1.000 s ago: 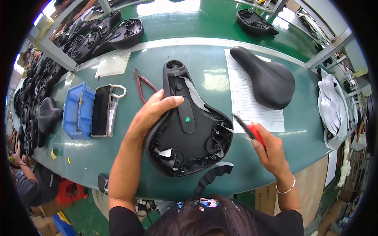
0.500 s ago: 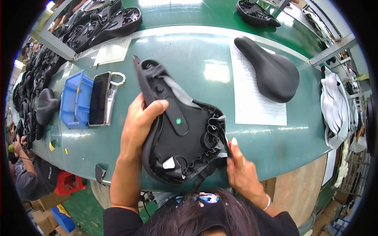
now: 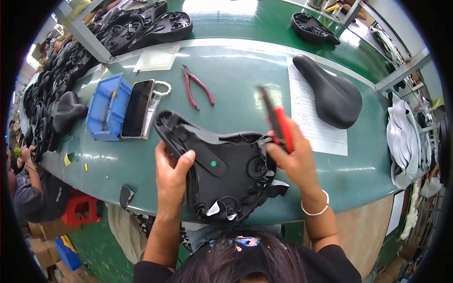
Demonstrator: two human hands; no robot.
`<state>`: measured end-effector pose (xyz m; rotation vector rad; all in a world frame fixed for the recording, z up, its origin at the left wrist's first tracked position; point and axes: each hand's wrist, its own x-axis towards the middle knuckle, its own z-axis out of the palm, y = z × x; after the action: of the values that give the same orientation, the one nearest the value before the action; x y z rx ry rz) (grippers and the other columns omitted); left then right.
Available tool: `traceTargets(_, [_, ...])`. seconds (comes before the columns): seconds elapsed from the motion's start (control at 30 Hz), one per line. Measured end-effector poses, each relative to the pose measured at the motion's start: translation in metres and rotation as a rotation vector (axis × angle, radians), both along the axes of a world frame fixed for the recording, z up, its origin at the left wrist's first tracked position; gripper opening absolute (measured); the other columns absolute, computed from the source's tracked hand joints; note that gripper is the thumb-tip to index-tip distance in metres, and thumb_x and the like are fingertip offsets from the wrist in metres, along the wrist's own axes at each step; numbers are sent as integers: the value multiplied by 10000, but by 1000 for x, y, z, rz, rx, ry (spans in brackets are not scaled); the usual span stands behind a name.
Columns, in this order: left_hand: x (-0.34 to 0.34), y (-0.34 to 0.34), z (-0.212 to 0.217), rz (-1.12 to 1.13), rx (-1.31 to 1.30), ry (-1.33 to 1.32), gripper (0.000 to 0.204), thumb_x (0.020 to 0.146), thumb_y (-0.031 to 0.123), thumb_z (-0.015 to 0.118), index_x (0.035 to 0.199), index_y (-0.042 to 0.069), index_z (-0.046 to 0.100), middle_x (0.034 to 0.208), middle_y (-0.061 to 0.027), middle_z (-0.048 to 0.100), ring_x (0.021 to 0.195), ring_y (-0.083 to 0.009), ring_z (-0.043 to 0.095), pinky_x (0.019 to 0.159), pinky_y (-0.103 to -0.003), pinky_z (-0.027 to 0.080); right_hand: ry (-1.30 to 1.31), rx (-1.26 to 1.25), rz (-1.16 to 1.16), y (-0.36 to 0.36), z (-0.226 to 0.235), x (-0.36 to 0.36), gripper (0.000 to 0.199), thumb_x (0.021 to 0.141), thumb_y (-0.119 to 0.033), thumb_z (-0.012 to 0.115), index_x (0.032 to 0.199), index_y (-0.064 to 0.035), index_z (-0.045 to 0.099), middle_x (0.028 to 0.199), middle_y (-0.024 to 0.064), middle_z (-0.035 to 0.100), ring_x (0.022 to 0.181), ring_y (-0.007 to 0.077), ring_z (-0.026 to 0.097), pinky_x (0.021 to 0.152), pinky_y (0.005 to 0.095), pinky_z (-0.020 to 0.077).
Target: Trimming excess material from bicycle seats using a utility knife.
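Note:
A black bicycle saddle (image 3: 236, 174) lies underside up at the bench's near edge, its narrow nose pointing to the far left. My left hand (image 3: 171, 170) grips its left side near the nose, thumb over the rim. My right hand (image 3: 296, 155) is closed round a red utility knife (image 3: 284, 129), slightly blurred, whose dark front end points up and away. The fingers of that hand are close to the saddle's right rim, where cover material is bunched; I cannot tell whether they touch it. A loose black strip (image 3: 278, 188) hangs from that side.
Red-handled cutting pliers (image 3: 200, 87) lie beyond the saddle. To the left are a phone (image 3: 138, 111) and a blue bin (image 3: 108, 108). A smooth black saddle (image 3: 335, 99) rests on a paper sheet (image 3: 332, 144) at right. Saddle shells (image 3: 165, 26) crowd the far left.
My right hand has risen from the saddle's lower right edge, bringing the knife up. The saddle has turned, its nose swinging left and nearer, which uncovers the pliers.

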<state>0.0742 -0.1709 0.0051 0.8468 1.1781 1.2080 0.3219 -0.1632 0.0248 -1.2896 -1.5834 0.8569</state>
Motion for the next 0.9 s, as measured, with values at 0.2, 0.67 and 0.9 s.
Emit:
traceTargets(0.2, [2, -3, 13, 8, 516, 1260, 626, 713, 154, 714, 1262, 23, 443, 1151, -145, 490, 1126, -296, 455, 980, -407, 334, 420, -137, -326, -13, -2, 43, 510, 785, -37, 629, 1275, -8, 490, 900, 17, 575, 659, 31, 503, 540, 181, 439])
traceTargets(0.67, [80, 64, 15, -552, 748, 831, 298, 814, 190, 511, 551, 54, 479, 550, -94, 486, 602, -256, 481, 675, -365, 306, -934, -95, 169, -32, 21, 43, 523, 832, -24, 605, 1334, -103, 483, 1058, 149, 657, 793, 276, 669, 661, 306, 543])
traceTargets(0.9, [72, 69, 17, -454, 599, 804, 330, 846, 179, 478, 548, 41, 449, 528, -73, 455, 572, -225, 406, 703, -343, 285, -230, -84, -199, -50, 9, 53, 407, 910, -46, 541, 1315, -42, 500, 822, 89, 676, 513, 73, 520, 467, 234, 426])
